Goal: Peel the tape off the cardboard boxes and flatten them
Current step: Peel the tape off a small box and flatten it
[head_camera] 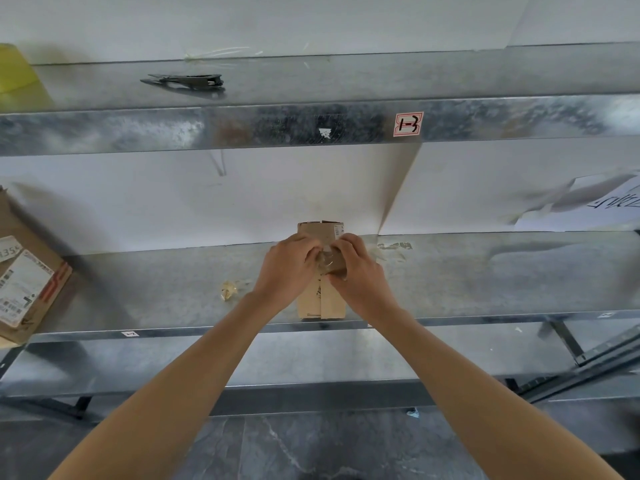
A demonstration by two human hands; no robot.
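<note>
At frame centre, the left hand [289, 268] and right hand [356, 268] pinch clear tape [326, 260] on the small cardboard box [322, 299], mid-peel; a steady pull likely comes next.

Arms outstretched, left hand [288, 268] and right hand [360, 271] together, fingers curled

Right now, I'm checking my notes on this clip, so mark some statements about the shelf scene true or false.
1. Both the left hand and right hand grip the small cardboard box. True.
2. That box lies on the floor. False: it lies on the metal shelf.
3. A crumpled tape wad lies on the shelf left of the box. True.
4. A labelled box sits at the right edge. False: the labelled box sits at the left edge.
</note>
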